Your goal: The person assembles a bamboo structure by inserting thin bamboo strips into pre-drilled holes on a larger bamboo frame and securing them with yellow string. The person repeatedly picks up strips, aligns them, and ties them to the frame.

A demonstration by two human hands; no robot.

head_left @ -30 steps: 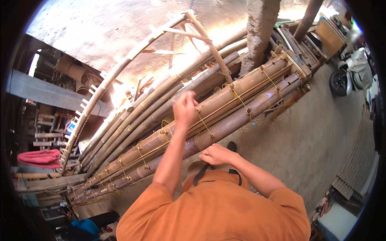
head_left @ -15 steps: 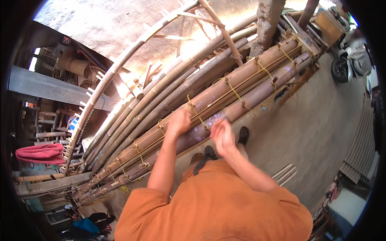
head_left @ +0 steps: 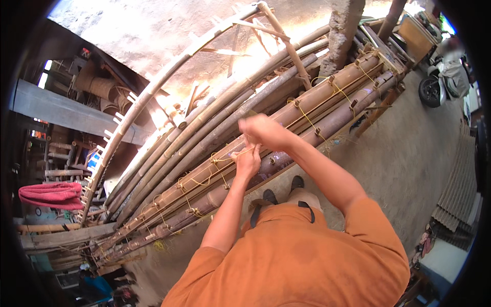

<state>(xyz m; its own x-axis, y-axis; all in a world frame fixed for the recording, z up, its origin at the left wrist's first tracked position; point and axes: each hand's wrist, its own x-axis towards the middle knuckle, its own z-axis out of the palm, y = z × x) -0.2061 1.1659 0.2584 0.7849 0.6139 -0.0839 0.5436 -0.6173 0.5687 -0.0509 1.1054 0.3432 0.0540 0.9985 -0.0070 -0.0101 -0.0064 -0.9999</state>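
Observation:
Two long brown bamboo poles lie side by side in front of me, the far pole [head_left: 302, 105] and the near pole [head_left: 319, 130]. Thin yellow cord [head_left: 220, 160] is looped around small pegs along them. Over the far pole, my left hand [head_left: 248, 161] is closed, with a strand of the cord running into its fingers. My right hand [head_left: 265, 132] crosses just above and beyond it, curled and partly smeared by motion. Whatever it grips cannot be made out.
More bent bamboo poles [head_left: 204, 120] lie behind, beside a curved pegged frame [head_left: 153, 82]. A rough post [head_left: 340, 36] rises at the back. A red cloth [head_left: 50, 196] hangs at left; a parked scooter [head_left: 447, 82] stands at far right. Corrugated sheets [head_left: 456, 179] lie along the right side.
My right hand has moved left and away from me, over the far pole. My left hand has shifted slightly right and nearer, so the two hands are now close together.

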